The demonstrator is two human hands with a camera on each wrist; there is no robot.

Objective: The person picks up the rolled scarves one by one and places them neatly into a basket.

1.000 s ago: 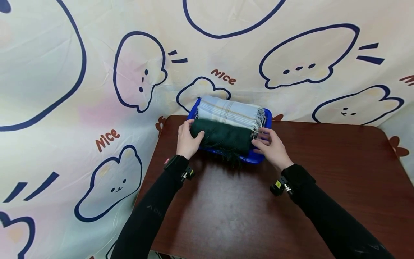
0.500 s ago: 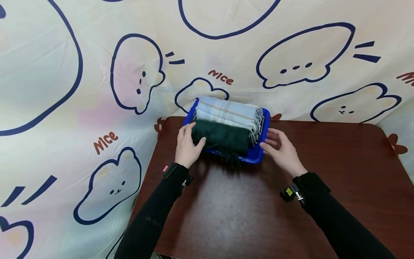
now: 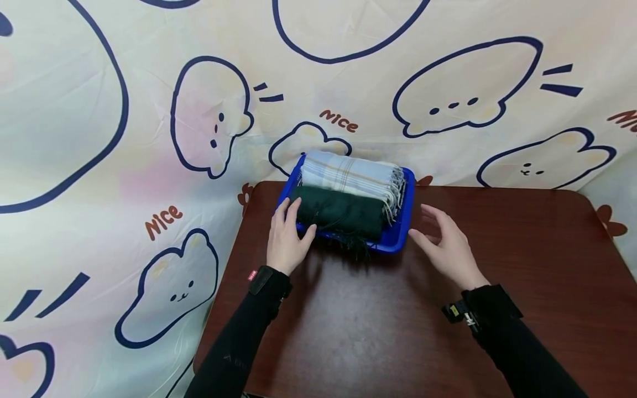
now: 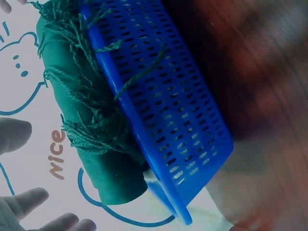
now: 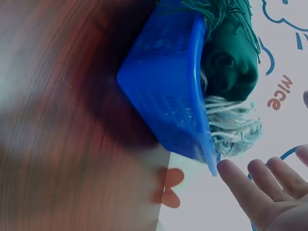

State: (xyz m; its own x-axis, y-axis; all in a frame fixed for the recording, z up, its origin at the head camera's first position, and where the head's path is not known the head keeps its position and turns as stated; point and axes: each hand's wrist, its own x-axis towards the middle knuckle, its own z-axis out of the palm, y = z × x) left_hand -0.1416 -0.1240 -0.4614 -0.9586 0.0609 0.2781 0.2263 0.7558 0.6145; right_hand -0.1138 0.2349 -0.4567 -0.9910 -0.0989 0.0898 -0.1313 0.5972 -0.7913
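A blue plastic basket (image 3: 402,232) with slotted walls stands at the back of the table. In it lie two rolled fringed scarves side by side: a dark green scarf (image 3: 343,213) at the front and a light blue-and-white striped scarf (image 3: 348,172) behind. Green fringe hangs over the front rim, as the left wrist view shows. My left hand (image 3: 287,239) is at the basket's left front corner, fingers extended and thumb spread. To the right of the basket, my right hand (image 3: 450,249) is held apart from it with relaxed fingers and nothing in its grasp.
The brown wooden table (image 3: 358,326) extends toward me and to the right. Behind it and along the left hangs a pale cloth (image 3: 368,88) printed with cartoon outlines, close to the basket's back edge.
My right hand has left the scarf ends and drawn back to the right, toward me. My left hand has come off the green scarf and shifted slightly toward me. The scarves stay in the basket.
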